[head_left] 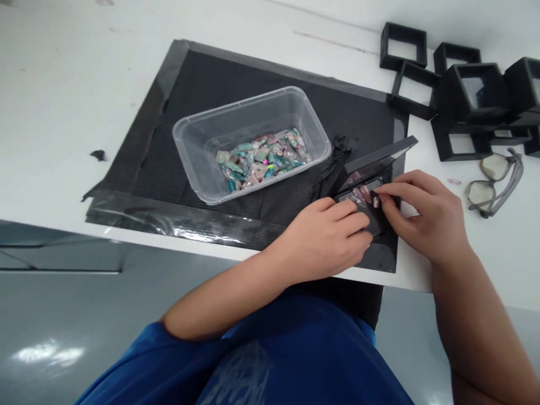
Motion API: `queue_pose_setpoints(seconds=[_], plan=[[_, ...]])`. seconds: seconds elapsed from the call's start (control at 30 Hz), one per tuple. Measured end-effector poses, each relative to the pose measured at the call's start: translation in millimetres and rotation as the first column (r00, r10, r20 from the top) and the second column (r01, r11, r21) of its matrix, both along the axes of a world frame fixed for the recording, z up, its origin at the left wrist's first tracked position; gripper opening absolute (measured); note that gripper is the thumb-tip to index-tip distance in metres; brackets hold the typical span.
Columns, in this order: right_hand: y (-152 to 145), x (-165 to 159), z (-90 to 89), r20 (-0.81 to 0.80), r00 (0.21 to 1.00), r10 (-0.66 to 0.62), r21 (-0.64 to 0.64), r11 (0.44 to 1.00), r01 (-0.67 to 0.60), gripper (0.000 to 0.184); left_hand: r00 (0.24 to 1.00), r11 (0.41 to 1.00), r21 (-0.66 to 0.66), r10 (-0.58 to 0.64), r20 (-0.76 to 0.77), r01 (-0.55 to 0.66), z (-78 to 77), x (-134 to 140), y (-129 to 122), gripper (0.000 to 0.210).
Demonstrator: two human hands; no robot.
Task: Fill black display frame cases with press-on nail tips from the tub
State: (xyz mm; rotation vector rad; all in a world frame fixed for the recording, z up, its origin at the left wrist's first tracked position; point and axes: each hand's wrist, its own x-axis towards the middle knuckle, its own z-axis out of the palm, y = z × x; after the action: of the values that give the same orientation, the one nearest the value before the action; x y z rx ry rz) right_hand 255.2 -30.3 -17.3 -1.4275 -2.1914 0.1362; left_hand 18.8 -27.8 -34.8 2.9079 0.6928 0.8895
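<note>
A small black hinged box point(378, 224) lies open at the right end of the black mat, its dark-framed lid point(382, 158) tilted up behind. Several glossy pinkish press-on nails point(365, 194) sit inside, towards the back. My left hand point(331, 239) is curled over the box's left and front side, steadying it; its fingertips are partly hidden. Thumb and index finger of my right hand point(428, 216) pinch together at a small pinkish press-on nail point(376, 201) by the box's right side. Left of the hands, a clear plastic tub point(198, 132) holds many loose green, pink and clear press-on nails point(261, 160).
Several black open frames point(404, 46) are piled at the back right. Folded eyeglasses point(481, 193) lie right of my right hand. The black mat point(236, 70) is taped to the white table point(84, 73). A torn black scrap point(98, 154) lies at the left.
</note>
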Motion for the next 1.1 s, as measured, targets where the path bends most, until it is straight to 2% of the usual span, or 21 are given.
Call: queue_pose_setpoints(seconds=[0.13, 0.37, 0.53, 0.63, 0.8, 0.97, 1.1], plan=[[-2, 2, 5.2, -0.087, 0.994, 0.059, 0.067, 0.996, -0.053, 0.012, 1.000, 1.000, 0.011, 0.004, 0.016, -0.004, 1.2, 1, -1, 0.012], [-3, 13, 9.6, -0.085, 0.989, 0.123, -0.024, 0.992, -0.125, 0.012, 1.000, 1.000, 0.014, -0.012, 0.018, 0.011, 1.2, 1, -2, 0.011], [-2, 14, 8.1, -0.099, 0.989, 0.107, -0.082, 0.990, -0.115, 0.011, 0.994, 0.993, -0.030, -0.110, 0.018, 0.111, 0.9, 1, -3, 0.017], [-2, 12, 5.6, -0.088, 0.995, 0.056, -0.071, 0.996, -0.062, 0.010, 0.985, 0.983, -0.070, -0.170, 0.029, 0.172, 1.2, 1, -4, 0.022], [-1, 8, 2.7, -0.074, 0.997, -0.021, -0.047, 0.999, 0.018, 0.007, 0.983, 0.980, -0.085, -0.180, 0.034, 0.182, 1.2, 0, -6, 0.020], [-1, 11, 5.3, -0.147, 0.989, 0.004, -0.087, 0.996, -0.017, 0.008, 0.980, 0.981, -0.026, -0.192, 0.049, 0.193, -0.1, 1, -6, 0.017], [-1, 12, 5.4, -0.128, 0.992, -0.019, -0.105, 0.994, 0.005, 0.008, 0.980, 0.981, -0.003, -0.193, 0.053, 0.193, -0.7, 3, -7, 0.016]])
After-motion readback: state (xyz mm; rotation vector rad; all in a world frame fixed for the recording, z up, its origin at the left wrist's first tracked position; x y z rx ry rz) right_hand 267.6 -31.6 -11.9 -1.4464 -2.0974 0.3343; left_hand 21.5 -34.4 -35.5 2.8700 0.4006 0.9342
